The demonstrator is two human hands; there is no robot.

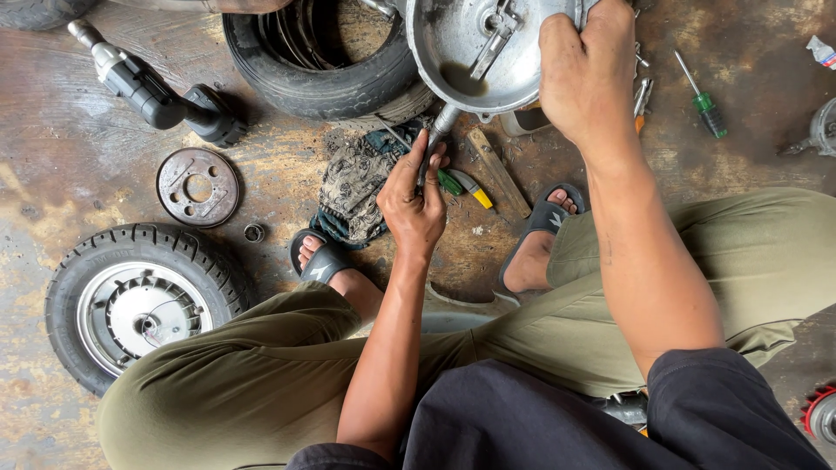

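Both hands closed: left [412, 202] on rod [435, 139], right [585, 70] on drum [461, 43]

The wheel hub [475, 52] is dull silver-grey metal, and just below it lies a rag [353, 187] in a black-and-cream floral print. Right of the hub lies a green-handled screwdriver [704, 103]; left of it, a black impact wrench [152, 87]. The floor [78, 165] is mottled rust-brown, the trousers [261, 374] olive green.
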